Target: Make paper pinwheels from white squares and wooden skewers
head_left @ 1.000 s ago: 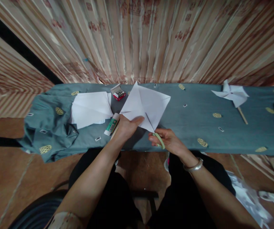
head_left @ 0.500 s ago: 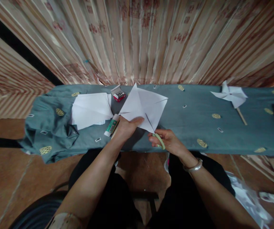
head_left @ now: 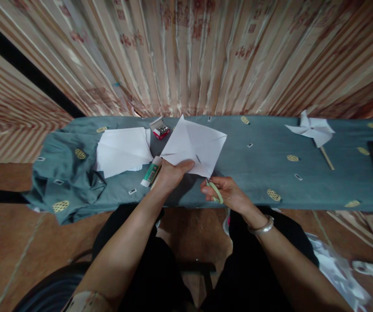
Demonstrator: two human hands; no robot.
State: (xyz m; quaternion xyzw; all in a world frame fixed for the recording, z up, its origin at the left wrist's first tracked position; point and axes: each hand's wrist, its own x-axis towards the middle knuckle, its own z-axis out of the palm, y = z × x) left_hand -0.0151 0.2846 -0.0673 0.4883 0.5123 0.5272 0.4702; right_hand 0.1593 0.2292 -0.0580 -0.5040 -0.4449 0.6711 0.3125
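Here, a seated person works at a long desk (head_left: 258,173) draped in a soft blue-grey cloth dotted with small yellow oval motifs. The left hand (head_left: 170,174) pinches the near edge of a white paper square (head_left: 194,145), thumb on top and fingers curled beneath, so the grip is closed on the sheet. The paper is creased along its diagonals and lifted slightly off the cloth, just in front of the person at the desk's middle. The right hand (head_left: 227,193) is wrapped around pale green scissors (head_left: 215,190), its grip closed through the smooth plastic loop handles; the thin dark blades reach up into the paper's near corner (a short slit shows there). A silvery metal bangle (head_left: 262,226) circles the right wrist.

To the left of the held sheet lies a loose stack of white paper sheets (head_left: 123,149), flat and slightly fanned. Between the stack and the left hand rests a cylindrical glue stick (head_left: 151,171) with a green and white label. Behind it sits a small red box (head_left: 160,129), open, with shiny metal bits inside. Far to the right lies a finished white paper pinwheel (head_left: 312,128) on a thin wooden stick. A striped, satiny curtain (head_left: 189,52) hangs behind the desk.
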